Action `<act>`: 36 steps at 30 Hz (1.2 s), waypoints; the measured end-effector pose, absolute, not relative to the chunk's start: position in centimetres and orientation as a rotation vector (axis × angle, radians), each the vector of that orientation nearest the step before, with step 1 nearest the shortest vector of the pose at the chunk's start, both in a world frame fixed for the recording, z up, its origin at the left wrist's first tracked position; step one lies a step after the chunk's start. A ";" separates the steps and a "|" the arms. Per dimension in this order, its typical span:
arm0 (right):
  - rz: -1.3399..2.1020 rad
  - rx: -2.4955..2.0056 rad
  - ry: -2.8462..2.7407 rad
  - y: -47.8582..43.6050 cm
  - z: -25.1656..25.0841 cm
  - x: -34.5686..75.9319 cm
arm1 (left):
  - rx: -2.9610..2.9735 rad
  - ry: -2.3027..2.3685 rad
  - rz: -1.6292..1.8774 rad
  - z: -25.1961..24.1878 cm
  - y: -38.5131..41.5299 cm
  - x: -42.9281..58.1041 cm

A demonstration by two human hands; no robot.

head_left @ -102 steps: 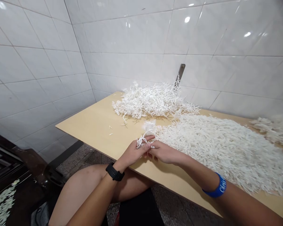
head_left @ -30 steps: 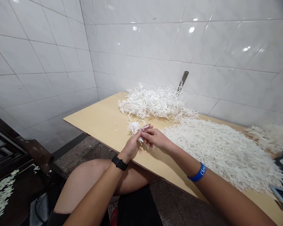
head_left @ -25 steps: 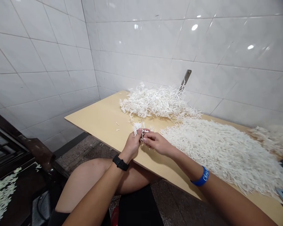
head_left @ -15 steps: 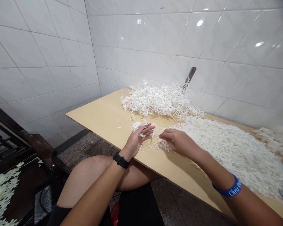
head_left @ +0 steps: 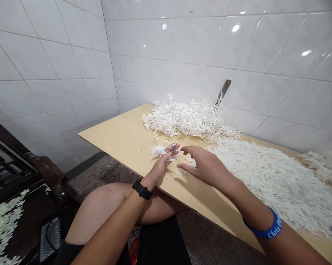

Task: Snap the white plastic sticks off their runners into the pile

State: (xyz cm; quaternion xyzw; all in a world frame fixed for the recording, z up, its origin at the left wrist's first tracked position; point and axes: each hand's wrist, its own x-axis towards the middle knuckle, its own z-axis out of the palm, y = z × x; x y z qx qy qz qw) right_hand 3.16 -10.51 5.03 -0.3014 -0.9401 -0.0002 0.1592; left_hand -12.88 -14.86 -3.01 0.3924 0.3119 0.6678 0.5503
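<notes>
My left hand point(head_left: 163, 163) is above the near part of the board, palm turned up, with thin white branched sprigs point(head_left: 158, 151) between thumb and fingers. Just to its right is my right hand point(head_left: 206, 163), thumb and fingers spread apart, with nothing seen between them. A few loose white sprigs lie on the board below and between the hands. Behind them rises a tangled heap of white branched strands point(head_left: 182, 117). A wide layer of small white pieces point(head_left: 267, 176) spreads out to the right of my right hand.
The tan board point(head_left: 113, 129) stands against a tiled wall point(head_left: 166, 40). A grey metal strip point(head_left: 223, 90) sticks up behind the heap. To the left, a dark wooden chair point(head_left: 55, 180) carries pale flower-shaped pieces point(head_left: 6, 221). Another pale pile point(head_left: 324, 165) lies at the far right.
My right hand has moved slightly left towards my left hand, and its fingers have opened from a pinch. My left hand has tilted a little and still has the sprigs.
</notes>
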 end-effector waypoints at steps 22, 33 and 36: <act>1.085 -0.466 -2.391 -10.1 -0.2 -0.3 | 0.842 0.894 1.727 -3.1 -15.0 -12.6; 0.972 -0.418 -2.600 -10.1 0.6 1.5 | 0.580 0.913 1.824 -3.1 -14.6 -13.1; 0.443 -0.538 -2.764 -8.8 1.4 3.3 | 0.625 0.836 1.840 -2.8 -14.9 -13.0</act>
